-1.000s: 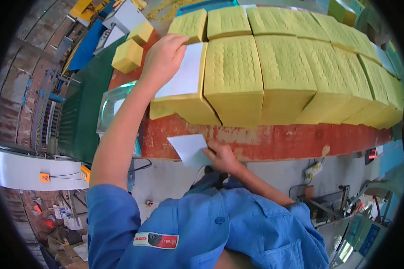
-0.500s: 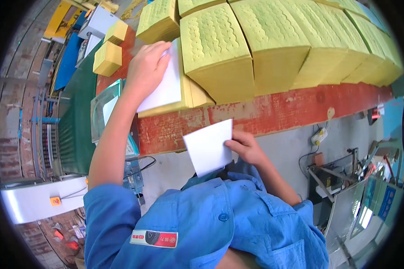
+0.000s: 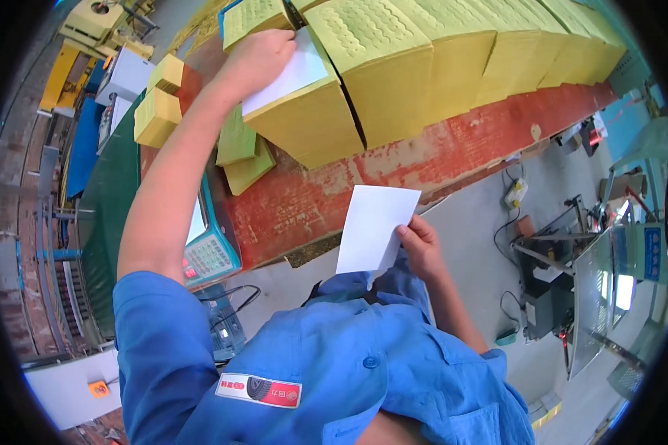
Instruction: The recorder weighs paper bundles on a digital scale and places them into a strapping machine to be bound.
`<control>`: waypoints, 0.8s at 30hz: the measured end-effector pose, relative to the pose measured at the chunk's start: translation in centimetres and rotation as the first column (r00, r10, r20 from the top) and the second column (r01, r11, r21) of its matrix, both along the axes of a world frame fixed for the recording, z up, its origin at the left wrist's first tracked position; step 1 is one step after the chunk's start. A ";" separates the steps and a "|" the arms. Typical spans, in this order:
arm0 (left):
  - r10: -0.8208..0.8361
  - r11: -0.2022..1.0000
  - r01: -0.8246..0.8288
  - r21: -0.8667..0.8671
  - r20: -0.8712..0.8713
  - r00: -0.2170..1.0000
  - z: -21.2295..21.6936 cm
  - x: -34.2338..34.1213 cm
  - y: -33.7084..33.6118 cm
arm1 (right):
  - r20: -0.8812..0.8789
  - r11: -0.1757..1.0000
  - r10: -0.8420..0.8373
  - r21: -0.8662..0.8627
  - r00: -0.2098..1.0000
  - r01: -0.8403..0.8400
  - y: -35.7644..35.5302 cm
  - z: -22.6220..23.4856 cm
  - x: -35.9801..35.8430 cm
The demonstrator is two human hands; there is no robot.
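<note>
- Pinching a white sheet [image 3: 375, 226] by its edge before the torso [image 3: 312, 345], the right hand [image 3: 421, 248] is leaving most of it uncovered.
- The left hand [image 3: 258, 61], grip unclear, is perhaps steadying another sheet [image 3: 295, 73] atop a yellow stack [image 3: 308, 126].
- A red table [image 3: 297, 196] is bearing the stack.

Markings, head view. (1) Shirt [image 3: 326, 356], blue, chest: one sewn-on or stuck-on label [image 3: 259, 391], oblong, slightly tilted, red and white, small lettering at both ends; dark tyre picture between. (2) Teal keypad unit [image 3: 214, 261] on the red desk [image 3: 286, 211], beside the left forearm: rows of pale keys [image 3: 208, 256], a red patch near their left end; key marks too small to tell. (3) Blue sign [image 3: 652, 253], upright, far right, on a pale greenish surface: light marks in a column, too small to make out.
</note>
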State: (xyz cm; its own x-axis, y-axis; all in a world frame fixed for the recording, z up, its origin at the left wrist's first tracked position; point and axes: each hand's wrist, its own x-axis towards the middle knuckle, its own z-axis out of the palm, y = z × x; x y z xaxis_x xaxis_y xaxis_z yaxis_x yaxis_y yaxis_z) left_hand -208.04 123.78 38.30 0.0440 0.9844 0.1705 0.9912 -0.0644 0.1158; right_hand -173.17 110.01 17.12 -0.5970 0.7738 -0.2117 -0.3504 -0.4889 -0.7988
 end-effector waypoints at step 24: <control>0.233 0.914 -0.399 -0.073 0.899 0.369 -13.4 -4.0 -5.4 | 0.299 0.775 -0.058 0.615 0.952 -0.146 8.4 1.7 -3.7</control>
State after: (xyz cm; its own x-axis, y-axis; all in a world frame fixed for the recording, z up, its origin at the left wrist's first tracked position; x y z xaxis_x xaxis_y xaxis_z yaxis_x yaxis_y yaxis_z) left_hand -212.04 118.41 24.94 -0.5196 0.8535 0.0409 0.2947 0.1341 0.9461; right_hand -176.90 118.40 18.86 -0.6251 0.7674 0.1426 -0.0489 0.1439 -0.9884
